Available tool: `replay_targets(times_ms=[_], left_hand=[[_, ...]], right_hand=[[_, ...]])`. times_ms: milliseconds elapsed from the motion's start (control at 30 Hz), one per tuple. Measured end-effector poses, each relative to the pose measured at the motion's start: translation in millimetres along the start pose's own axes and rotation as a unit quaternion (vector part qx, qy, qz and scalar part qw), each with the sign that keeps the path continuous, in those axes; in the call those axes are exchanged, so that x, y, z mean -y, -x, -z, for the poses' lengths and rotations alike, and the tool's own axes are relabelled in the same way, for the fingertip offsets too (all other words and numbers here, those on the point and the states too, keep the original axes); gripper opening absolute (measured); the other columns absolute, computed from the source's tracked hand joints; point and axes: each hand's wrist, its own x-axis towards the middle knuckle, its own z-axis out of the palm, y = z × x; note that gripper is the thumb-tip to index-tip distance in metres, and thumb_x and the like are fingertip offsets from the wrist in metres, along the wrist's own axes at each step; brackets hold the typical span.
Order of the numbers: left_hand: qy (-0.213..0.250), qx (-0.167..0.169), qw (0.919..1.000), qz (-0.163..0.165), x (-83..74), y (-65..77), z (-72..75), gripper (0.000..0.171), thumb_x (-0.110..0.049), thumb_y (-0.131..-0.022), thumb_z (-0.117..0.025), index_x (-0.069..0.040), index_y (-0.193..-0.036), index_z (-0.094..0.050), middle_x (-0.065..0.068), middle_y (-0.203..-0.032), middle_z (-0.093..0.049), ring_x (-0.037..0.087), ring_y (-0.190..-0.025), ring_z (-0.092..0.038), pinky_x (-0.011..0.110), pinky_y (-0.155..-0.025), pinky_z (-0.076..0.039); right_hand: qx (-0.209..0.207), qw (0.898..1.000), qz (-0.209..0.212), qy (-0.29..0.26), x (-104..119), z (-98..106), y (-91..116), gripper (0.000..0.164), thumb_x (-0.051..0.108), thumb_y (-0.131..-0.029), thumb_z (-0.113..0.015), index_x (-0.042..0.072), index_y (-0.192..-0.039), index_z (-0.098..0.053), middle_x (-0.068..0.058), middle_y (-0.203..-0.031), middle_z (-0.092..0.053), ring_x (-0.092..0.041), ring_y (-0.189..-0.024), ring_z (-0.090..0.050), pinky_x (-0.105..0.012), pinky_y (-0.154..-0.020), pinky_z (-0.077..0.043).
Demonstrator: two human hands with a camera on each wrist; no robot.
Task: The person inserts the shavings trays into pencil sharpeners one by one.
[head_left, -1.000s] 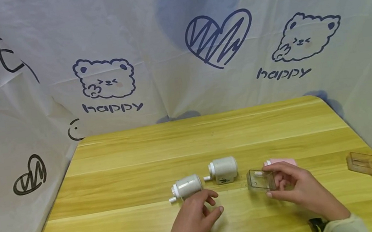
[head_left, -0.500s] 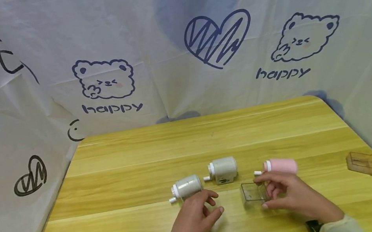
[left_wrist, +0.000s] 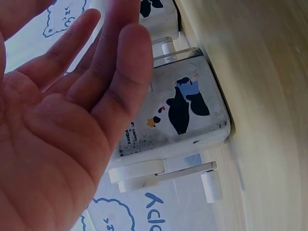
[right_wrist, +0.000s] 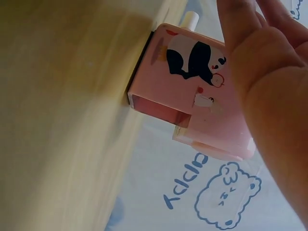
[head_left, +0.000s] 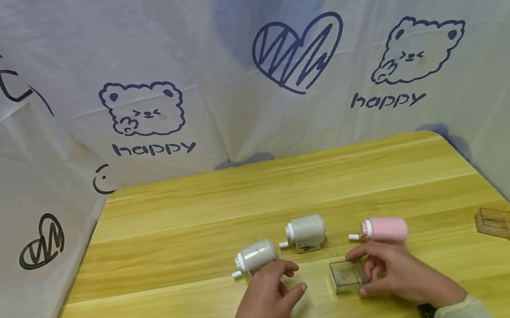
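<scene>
With its thumb and fingertips my right hand point(head_left: 398, 272) holds a small smoky-clear sharpener drawer point(head_left: 347, 275) low over the table, open side up, in the head view. Behind that hand lies a pink crank pencil sharpener point(head_left: 388, 228); the right wrist view shows its panda print point(right_wrist: 190, 60) and a hollow drawer slot. My left hand point(head_left: 265, 301) holds nothing, fingers loosely bent, right in front of a grey crank sharpener point(head_left: 257, 255). That sharpener's panda-printed side point(left_wrist: 180, 106) and white crank point(left_wrist: 187, 173) show in the left wrist view.
A second grey sharpener point(head_left: 309, 232) stands between the first one and the pink one. Near the right table edge lies an amber see-through drawer point(head_left: 496, 224). White cloth point(head_left: 224, 76) with bear and heart drawings hangs around the wooden table point(head_left: 169, 317).
My right hand has brought the clear drawer left and nearer, down toward the table, uncovering the pink sharpener. The left hand has stayed in place.
</scene>
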Motion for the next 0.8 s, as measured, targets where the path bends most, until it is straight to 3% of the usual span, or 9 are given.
replay_targets(times_ms=[433,800], left_hand=[[-0.002,-0.013,0.9998,-0.015,0.5,0.2,-2.9,0.031,-0.034,-0.090,-0.065,-0.014,-0.113,-0.062,0.002,-0.107,-0.062,-0.001,-0.066,-0.049,0.021,-0.065,-0.044],[-0.015,-0.042,0.9986,-0.028,-1.8,-3.4,-8.4,0.033,-0.041,-0.093,-0.060,-0.017,-0.114,-0.061,-0.002,-0.106,-0.057,-0.002,-0.069,-0.049,0.022,-0.068,-0.043]], right_hand=[[0.026,0.999,-0.029,0.016,-3.8,-2.9,-0.6,0.057,0.025,-0.071,-0.083,0.004,-0.118,-0.057,-0.006,-0.081,-0.054,-0.010,-0.067,-0.054,-0.029,-0.059,-0.050],[0.020,0.999,-0.035,0.036,-5.0,-3.0,-2.4,0.056,0.029,-0.073,-0.082,0.006,-0.118,-0.058,-0.004,-0.080,-0.054,-0.009,-0.066,-0.052,-0.028,-0.059,-0.048]])
